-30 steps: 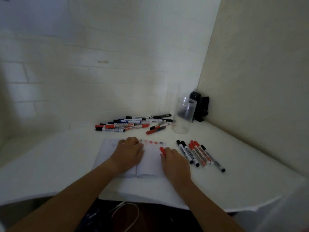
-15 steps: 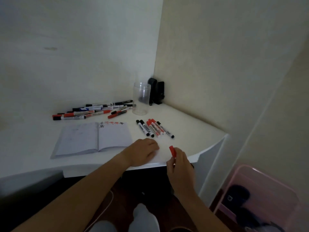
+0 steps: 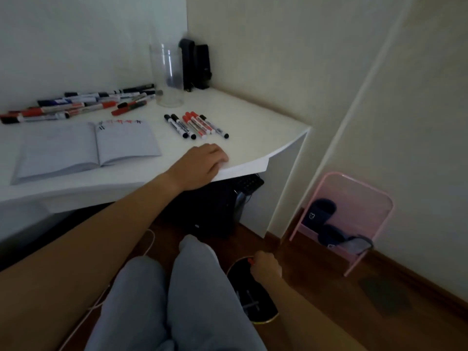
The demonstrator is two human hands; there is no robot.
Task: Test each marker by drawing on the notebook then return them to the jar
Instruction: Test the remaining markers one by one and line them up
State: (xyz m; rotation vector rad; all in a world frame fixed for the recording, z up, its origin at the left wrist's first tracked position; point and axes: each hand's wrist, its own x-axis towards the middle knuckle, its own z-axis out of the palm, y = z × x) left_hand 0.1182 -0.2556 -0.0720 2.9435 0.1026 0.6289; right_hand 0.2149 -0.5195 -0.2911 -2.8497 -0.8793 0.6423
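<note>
An open notebook (image 3: 86, 148) with red and black test marks along the top of its right page lies on the white desk (image 3: 253, 122). A clear jar (image 3: 168, 77) stands at the back near the corner. A long pile of markers (image 3: 76, 103) lies behind the notebook, and a neat row of several markers (image 3: 195, 125) sits to its right. My left hand (image 3: 202, 160) rests palm down on the desk's front edge. My right hand (image 3: 266, 268) is low beside my knee, below the desk, closed on a red-capped marker (image 3: 250, 261) of which only the tip shows.
A black device (image 3: 196, 64) stands in the desk's back corner. Under the desk are a dark bag (image 3: 210, 211) and a white cable (image 3: 149, 239). A black round seat (image 3: 250, 295) is beside my grey-trousered legs. A pink rack (image 3: 354, 216) with dark slippers stands by the right wall.
My right hand has dropped with the red marker from the notebook to below the desk by my knee. My left hand slid off the notebook to the desk's edge. The view turned right and down.
</note>
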